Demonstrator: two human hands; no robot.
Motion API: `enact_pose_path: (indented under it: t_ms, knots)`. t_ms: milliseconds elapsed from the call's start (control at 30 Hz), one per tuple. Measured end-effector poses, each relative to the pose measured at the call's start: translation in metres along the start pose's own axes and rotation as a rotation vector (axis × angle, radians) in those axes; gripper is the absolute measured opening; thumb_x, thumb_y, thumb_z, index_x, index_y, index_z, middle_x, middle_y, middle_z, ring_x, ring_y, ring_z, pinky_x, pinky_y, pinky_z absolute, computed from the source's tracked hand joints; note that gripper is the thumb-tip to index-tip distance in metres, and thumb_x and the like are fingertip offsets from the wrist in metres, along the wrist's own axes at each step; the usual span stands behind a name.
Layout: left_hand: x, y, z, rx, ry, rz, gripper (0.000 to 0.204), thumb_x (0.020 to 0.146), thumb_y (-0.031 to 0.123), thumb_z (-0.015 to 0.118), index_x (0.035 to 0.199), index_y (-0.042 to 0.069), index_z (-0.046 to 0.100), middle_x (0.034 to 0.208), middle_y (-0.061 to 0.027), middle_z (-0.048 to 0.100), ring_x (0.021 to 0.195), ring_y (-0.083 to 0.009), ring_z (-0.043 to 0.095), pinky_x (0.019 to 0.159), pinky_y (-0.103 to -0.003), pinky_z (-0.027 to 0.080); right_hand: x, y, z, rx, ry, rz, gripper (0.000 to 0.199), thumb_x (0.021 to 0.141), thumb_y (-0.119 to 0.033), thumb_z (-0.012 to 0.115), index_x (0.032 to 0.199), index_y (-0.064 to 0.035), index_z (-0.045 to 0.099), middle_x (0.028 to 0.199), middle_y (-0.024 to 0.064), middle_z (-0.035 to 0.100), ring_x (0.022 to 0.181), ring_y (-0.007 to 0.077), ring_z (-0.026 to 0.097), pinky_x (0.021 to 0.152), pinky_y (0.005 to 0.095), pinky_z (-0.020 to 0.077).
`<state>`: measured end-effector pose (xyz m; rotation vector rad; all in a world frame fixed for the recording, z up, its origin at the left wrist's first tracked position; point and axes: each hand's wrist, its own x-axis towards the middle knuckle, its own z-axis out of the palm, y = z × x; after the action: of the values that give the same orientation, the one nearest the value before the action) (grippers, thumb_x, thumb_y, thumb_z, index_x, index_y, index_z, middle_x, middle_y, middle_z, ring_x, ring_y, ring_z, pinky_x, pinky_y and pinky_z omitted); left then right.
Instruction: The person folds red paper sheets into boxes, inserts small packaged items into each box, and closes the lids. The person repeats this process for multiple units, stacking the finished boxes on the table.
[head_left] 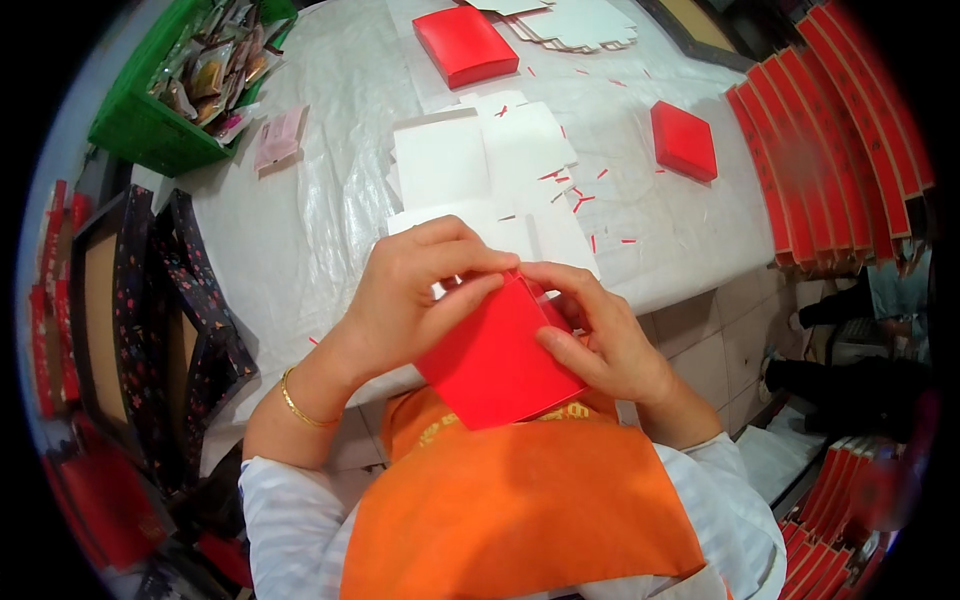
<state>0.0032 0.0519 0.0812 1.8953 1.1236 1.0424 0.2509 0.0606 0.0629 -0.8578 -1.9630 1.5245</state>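
Close to my orange apron, a red cardboard box (500, 355) is held between my two hands at the table's near edge. My left hand (425, 280) pinches its far corner with thumb and fingers. My right hand (595, 335) grips the right side, its thumb on the red face and its fingertips meeting the left ones at that corner. The fingers partly hide the corner. Just beyond lies a stack of flat white box blanks (490, 160), with small red paper scraps scattered over and beside it.
A red box (466, 46) sits at the far middle, and a smaller red box (684, 141) at the right. A green crate (140, 110) of wrapped packets stands far left, near a pink packet (281, 140). Red cartons (820, 150) are stacked right; dark patterned box parts (150, 330) stand left.
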Motion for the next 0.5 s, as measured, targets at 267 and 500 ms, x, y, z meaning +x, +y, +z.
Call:
enact_pose_path:
  t_ms: [267,500]
  knots:
    - [0.007,0.001,-0.007,0.002,-0.074,-0.009,0.013,0.087,0.001,0.068,0.1,0.002,0.072,0.087,-0.0064,0.068,0.076,-0.0162,0.065,0.063,-0.026,0.052,0.002,-0.003,0.002,-0.063,-0.024,0.046,0.054,0.094,-0.006,0.062,0.145,-0.0089,0.044,0.135,0.0149,0.059,0.111,0.0272,0.065,0.089,0.0366,0.0544]
    - [0.007,0.001,-0.015,-0.126,-0.148,-0.129,0.011,0.089,0.003,0.067,0.099,0.002,0.068,0.092,-0.004,0.069,0.082,-0.0138,0.066,0.068,-0.027,0.054,0.006,0.003,0.002,-0.079,-0.026,-0.064,0.055,0.093,-0.003,0.063,0.144,-0.0077,0.042,0.133,0.0141,0.059,0.115,0.0264,0.064,0.084,0.0347,0.0563]
